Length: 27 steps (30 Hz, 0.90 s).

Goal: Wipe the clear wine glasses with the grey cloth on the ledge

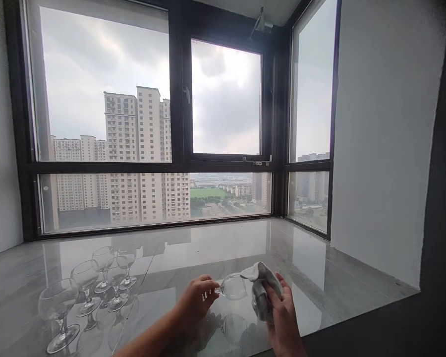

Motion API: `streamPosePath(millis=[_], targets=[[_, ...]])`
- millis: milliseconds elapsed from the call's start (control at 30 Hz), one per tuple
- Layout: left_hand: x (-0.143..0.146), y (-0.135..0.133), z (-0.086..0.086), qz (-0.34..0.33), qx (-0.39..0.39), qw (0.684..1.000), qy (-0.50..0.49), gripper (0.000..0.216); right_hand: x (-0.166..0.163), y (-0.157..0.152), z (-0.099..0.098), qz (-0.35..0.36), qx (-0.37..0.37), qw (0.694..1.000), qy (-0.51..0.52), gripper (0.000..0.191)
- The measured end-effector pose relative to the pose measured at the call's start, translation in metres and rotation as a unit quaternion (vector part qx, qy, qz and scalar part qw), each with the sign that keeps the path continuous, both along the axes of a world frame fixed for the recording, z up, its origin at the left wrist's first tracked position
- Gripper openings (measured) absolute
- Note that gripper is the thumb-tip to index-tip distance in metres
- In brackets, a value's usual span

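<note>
In the head view, a clear stemmed glass (235, 287) is being held on its side above a glossy tiled windowsill (193, 260). Its stem end is being grasped by the left hand (196, 300), whose grip is being kept closed by thumb and fingers around that narrow part. The bowl is being pointed to the right, and its rim is being partly covered from sight by a grey cloth (262, 290); whether the rim is being touched by it cannot be told. The cloth is being clasped in the right hand (285, 317), with the grip being closed on bunched folds and the thumb being pressed over them. Below the held glass, its reflection (233, 327) is being thrown back by the polished surface.

Farther left on the windowsill, five upright glasses (63, 339) are being supported on their round feet in a loose cluster, well apart from the hands. Behind, the windowsill is being bordered by dark-framed windows (178, 166), through which tall apartment blocks (148, 153), a green field (208, 193) and a cloudy sky (226, 94) are being shown. The middle pane is being fitted with a handle (187, 95) at its left side. On the right, the windows are being flanked by a pale wall (379, 148).
</note>
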<state>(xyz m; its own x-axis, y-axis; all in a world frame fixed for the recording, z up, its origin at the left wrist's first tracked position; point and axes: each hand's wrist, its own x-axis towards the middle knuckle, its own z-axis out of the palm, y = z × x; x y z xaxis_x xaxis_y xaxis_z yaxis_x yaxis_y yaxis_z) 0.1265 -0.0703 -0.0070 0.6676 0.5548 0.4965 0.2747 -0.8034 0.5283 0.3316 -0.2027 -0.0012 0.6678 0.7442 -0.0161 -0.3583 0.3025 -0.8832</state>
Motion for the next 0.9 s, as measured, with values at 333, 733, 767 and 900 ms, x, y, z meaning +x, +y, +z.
streamPosePath(millis=[333,733,767,900], targets=[[-0.002,0.002,-0.002,0.004,0.009,1.0,0.002,0.019,-0.009,0.006,-0.012,-0.059,0.002,0.936,-0.348,0.065],[-0.002,-0.003,0.005,-0.018,0.003,1.0,0.025,0.023,-0.014,0.001,-0.005,-0.015,0.017,0.938,-0.346,0.047],[-0.002,-0.003,0.005,-0.022,0.003,0.999,0.026,0.024,-0.014,0.002,-0.006,-0.024,0.015,0.938,-0.346,0.049],[-0.001,-0.002,0.003,-0.039,0.009,0.999,0.022,0.023,-0.013,0.004,-0.008,-0.074,0.0,0.941,-0.331,0.066]])
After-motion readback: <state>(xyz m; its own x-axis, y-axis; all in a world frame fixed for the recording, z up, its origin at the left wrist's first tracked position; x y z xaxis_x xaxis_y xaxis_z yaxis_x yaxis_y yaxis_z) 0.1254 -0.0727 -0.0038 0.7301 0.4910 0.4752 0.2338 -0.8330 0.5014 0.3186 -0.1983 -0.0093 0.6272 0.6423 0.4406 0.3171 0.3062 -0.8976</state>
